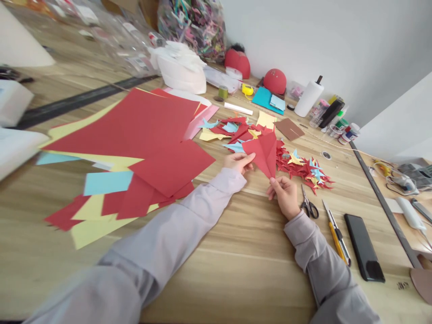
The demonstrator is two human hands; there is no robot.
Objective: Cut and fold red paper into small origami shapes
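A partly folded sheet of red paper point(262, 153), creased into a pointed shape, is held up between my two hands. My left hand point(238, 162) pinches its left corner between thumb and fingers. Its lower point is gripped by my right hand point(284, 194), thumb in front and fingers curled behind. Just beyond lies a heap of folded red, yellow and blue paper pieces point(297, 163), partly hidden by the sheet. To the left of my hands are large red sheets point(135, 121) and smaller red squares point(175, 166), with yellow and blue paper point(108, 182) among them.
Right of my right hand lie scissors point(309, 206), a yellow utility knife point(336, 236) and a black phone point(364, 247). At the back stand a tissue pack point(182, 74), a yellow tape measure point(247, 90), a white roll point(308, 99) and several small bottles point(347, 133).
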